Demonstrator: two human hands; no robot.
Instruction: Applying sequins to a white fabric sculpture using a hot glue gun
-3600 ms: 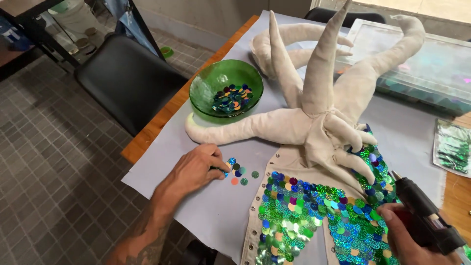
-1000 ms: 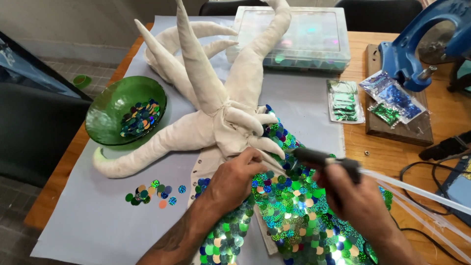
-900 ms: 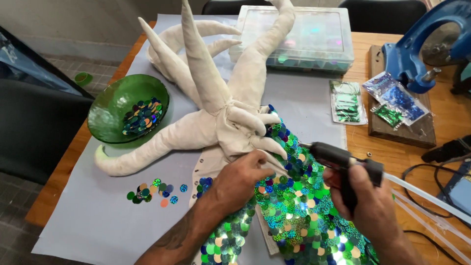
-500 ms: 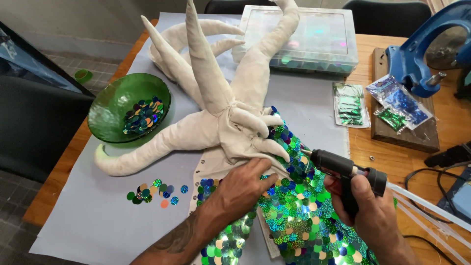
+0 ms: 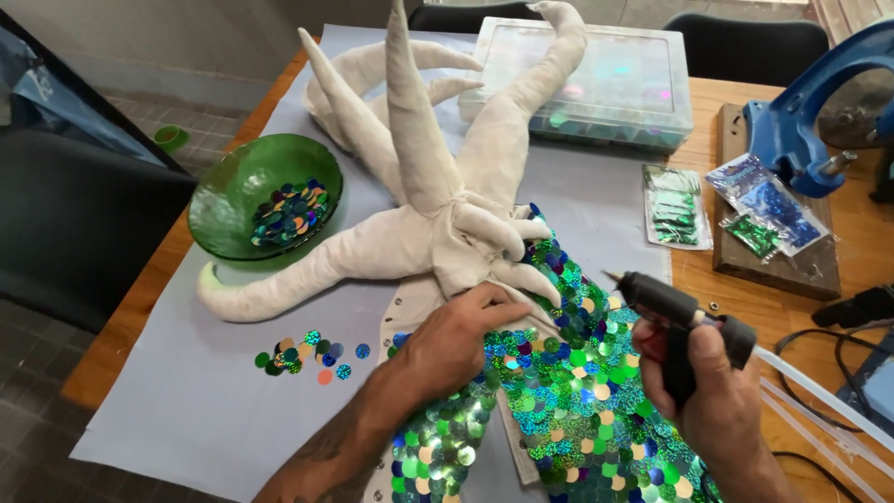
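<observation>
Now, left hand (image 5: 454,337): flat, open, pressing the shiny green-blue sequin fabric (image 5: 568,410).
Right hand (image 5: 712,399): closed around the black glue gun (image 5: 672,315).

1. The left hand (image 5: 461,335) presses flat on the sequined fabric (image 5: 568,391), fingertips at the base of the cream stuffed tentacle shape (image 5: 438,214).
2. The right hand (image 5: 712,401) grips a black glue gun (image 5: 675,312), nozzle pointing left just above the sequins.
3. A green glass bowl (image 5: 223,200) holding loose sequins sits left of the tentacles.
4. A small pile of sequins (image 5: 307,354) lies on the grey sheet (image 5: 186,410).
5. A clear plastic box (image 5: 605,84) stands at the far edge.
</observation>
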